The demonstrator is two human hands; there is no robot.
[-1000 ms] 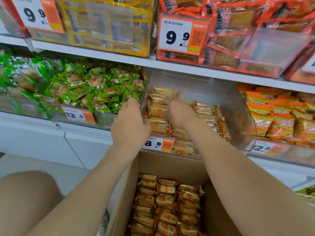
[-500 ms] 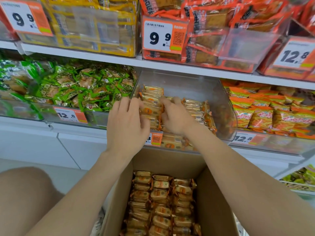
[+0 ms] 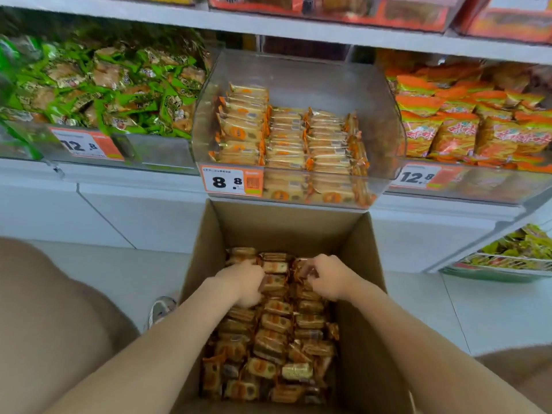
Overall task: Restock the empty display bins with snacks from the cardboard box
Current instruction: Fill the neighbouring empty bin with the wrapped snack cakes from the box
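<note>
Both your hands are down inside the cardboard box (image 3: 360, 264), which stands open on the floor (image 3: 119, 273) right below the shelf (image 3: 298, 28). They work at its far end, side by side and a little apart.

Your left hand (image 3: 242, 282) has its grip curled closed over the snack packs (image 3: 274, 339) in the left column. The fingertips are buried among the wrappers, so you cannot see how many packs it has. Your right hand (image 3: 328, 277) has its grip bent tight as well, with the fingers (image 3: 310, 271) pinching a pack at the top of the right column. Neither grip is spread.

The rest of the orange and gold packs fill the box in rough rows from the far end to the near end. Directly above, the clear display bin (image 3: 298, 79) holds the same packs in neat rows across its lower part. A price tag (image 3: 231, 180) reading 8.8 sits at its front left corner.

To the left lies a bin of green-wrapped snacks (image 3: 104, 82), and to the right are orange bags (image 3: 463, 121). A shoe (image 3: 161, 307) shows just left of the box.
</note>
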